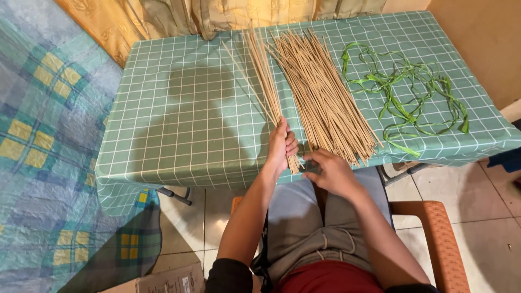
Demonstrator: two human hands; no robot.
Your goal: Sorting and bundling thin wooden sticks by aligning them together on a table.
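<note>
- Far left: a bed cover [38, 135] in blue, teal and yellow checks lies beside the table and hangs low toward the floor.
- A cardboard box [168, 281] shows at the bottom edge, on the tiled floor [477, 211].
- The table [184, 108] carries a green cloth with a white grid; the person's shadow falls across its left half.
- Yellow-beige curtains [179, 16] hang behind the far edge of the table.
- Left hand [281, 147]: closed around a small bunch of sticks [266, 81] near its lower end, at the near table edge. The bunch runs away from the person toward the curtains.
- Right hand [330, 172]: just beside the left, fingers curled with the fingertips at the near ends of the sticks. Whether it pinches one I cannot tell.
- Just right of the held bunch, the large pile of sticks [325, 92] lies flat on the cloth, fanned slightly, its near ends reaching over the table edge.
- Right of the pile, apart from it: green strips [407, 92], tangled in loose loops on the cloth.
- The person sits on an orange-brown chair [442, 239], wearing grey shorts, knees under the table edge.
</note>
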